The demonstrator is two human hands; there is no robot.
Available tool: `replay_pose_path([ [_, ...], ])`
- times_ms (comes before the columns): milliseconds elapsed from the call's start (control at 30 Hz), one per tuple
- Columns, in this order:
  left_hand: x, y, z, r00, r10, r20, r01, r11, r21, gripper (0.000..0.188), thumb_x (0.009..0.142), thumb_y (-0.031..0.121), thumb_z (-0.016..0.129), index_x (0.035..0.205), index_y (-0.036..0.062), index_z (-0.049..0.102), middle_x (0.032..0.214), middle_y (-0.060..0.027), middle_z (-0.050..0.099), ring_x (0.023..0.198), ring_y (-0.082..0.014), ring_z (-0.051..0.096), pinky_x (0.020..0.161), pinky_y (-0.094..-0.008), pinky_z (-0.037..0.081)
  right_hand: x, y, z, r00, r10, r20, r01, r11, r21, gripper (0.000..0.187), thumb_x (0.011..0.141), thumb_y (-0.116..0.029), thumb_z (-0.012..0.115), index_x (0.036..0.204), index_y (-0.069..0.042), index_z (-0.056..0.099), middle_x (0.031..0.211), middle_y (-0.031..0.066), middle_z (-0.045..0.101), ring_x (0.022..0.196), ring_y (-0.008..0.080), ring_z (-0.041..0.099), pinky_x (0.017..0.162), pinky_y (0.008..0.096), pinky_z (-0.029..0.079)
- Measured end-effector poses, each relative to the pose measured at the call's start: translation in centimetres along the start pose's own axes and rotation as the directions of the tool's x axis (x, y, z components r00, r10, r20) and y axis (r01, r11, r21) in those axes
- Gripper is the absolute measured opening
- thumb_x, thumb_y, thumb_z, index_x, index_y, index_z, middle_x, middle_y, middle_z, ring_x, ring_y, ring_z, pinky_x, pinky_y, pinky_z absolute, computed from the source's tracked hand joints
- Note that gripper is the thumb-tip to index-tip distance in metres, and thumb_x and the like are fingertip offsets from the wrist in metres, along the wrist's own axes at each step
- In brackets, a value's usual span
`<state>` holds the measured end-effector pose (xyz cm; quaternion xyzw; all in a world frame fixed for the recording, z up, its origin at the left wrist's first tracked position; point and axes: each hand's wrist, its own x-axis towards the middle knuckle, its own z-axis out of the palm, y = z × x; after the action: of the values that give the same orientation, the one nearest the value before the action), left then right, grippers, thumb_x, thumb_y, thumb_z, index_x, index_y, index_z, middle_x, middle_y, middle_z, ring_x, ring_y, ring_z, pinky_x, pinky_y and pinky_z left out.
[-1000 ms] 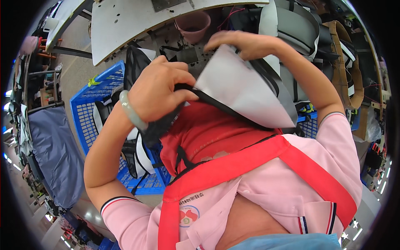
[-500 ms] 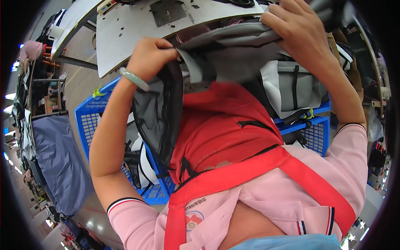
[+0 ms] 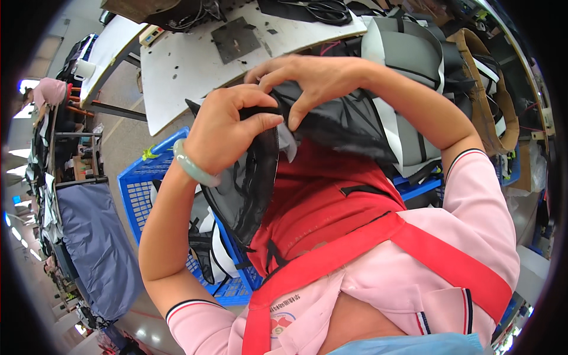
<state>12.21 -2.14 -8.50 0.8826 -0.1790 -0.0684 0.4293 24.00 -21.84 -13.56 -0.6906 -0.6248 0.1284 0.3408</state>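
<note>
A sewn piece of grey and black fabric, with wide black edging, hangs in front of my red apron. My left hand, a pale green bangle on its wrist, is closed in a pinch on the fabric's black upper edge. Just to the right, my right hand arches over the same piece with thumb and fingers apart. Dark fabric lies beneath it, and some of its fingertips are hidden or blurred. A small pale grey flap shows below the two hands.
A white worktable with a dark metal plate stands ahead. Blue plastic crates holding sewn pieces are beside me. Grey and white bag pieces and a cardboard box lie to the right.
My right hand has let go of the fabric's far right part and come left, close to my left hand. The stretched fabric has dropped. My left hand keeps its pinch.
</note>
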Motion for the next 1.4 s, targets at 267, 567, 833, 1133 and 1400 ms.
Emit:
replay_pose_path([
  [267, 1.7, -2.1, -4.4, 0.971, -0.106, -0.214, 0.117, 0.992, 0.041, 0.018, 0.087, 0.011, 0.068, 0.097, -0.0042, 0.069, 0.081, -0.0005, 0.066, 0.077, -0.0064, 0.056, 0.071, -0.0224, 0.046, 3.6, -0.8, -4.6, 0.954, 0.285, -0.089, -0.272, 0.953, 0.135, 0.036, 0.081, -0.036, 0.072, 0.095, -0.003, 0.071, 0.078, 0.0049, 0.064, 0.078, 0.0130, 0.059, 0.074, 0.0292, 0.047],
  [567, 8.7, -8.2, -6.3, 0.916, -0.247, -0.315, 0.192, 0.962, -0.195, 0.023, 0.085, 0.014, 0.070, 0.099, -0.0033, 0.072, 0.082, -0.0015, 0.069, 0.077, -0.0081, 0.059, 0.071, -0.0230, 0.046, 6.3, 5.8, -6.6, 0.868, 0.473, -0.149, -0.397, 0.843, 0.362, 0.031, 0.080, -0.033, 0.077, 0.093, -0.005, 0.073, 0.084, 0.0002, 0.066, 0.081, 0.0103, 0.059, 0.077, 0.0261, 0.045],
  [833, 11.8, -11.6, -7.4, 0.878, -0.297, -0.374, 0.236, 0.951, -0.202, 0.025, 0.084, 0.015, 0.072, 0.102, -0.0009, 0.073, 0.087, -0.0039, 0.072, 0.081, -0.0103, 0.063, 0.077, -0.0240, 0.047, 8.0, 8.3, -7.0, 0.818, 0.563, -0.121, -0.448, 0.754, 0.481, 0.032, 0.083, -0.034, 0.074, 0.096, -0.004, 0.072, 0.086, -0.0004, 0.066, 0.081, 0.0079, 0.060, 0.076, 0.0241, 0.045],
  [1133, 14.1, -14.4, -8.9, 0.893, -0.202, -0.403, 0.162, 0.978, -0.131, 0.031, 0.081, 0.020, 0.075, 0.106, 0.0018, 0.074, 0.096, -0.0081, 0.074, 0.092, -0.0134, 0.065, 0.087, -0.0256, 0.046, 9.2, 11.1, -8.6, 0.801, 0.591, -0.100, -0.400, 0.651, 0.645, 0.020, 0.081, -0.018, 0.078, 0.093, -0.002, 0.075, 0.089, 0.0052, 0.071, 0.081, 0.0146, 0.063, 0.075, 0.0295, 0.050],
  [1400, 13.9, -14.1, -8.4, 0.908, -0.125, -0.400, 0.074, 0.987, -0.141, 0.029, 0.083, 0.019, 0.075, 0.108, 0.0047, 0.074, 0.095, -0.0039, 0.074, 0.091, -0.0088, 0.063, 0.087, -0.0231, 0.045, 8.4, 11.9, -8.2, 0.815, 0.568, -0.117, -0.369, 0.663, 0.651, 0.028, 0.084, -0.021, 0.076, 0.101, 0.001, 0.074, 0.097, 0.0092, 0.071, 0.087, 0.0174, 0.065, 0.080, 0.0305, 0.052],
])
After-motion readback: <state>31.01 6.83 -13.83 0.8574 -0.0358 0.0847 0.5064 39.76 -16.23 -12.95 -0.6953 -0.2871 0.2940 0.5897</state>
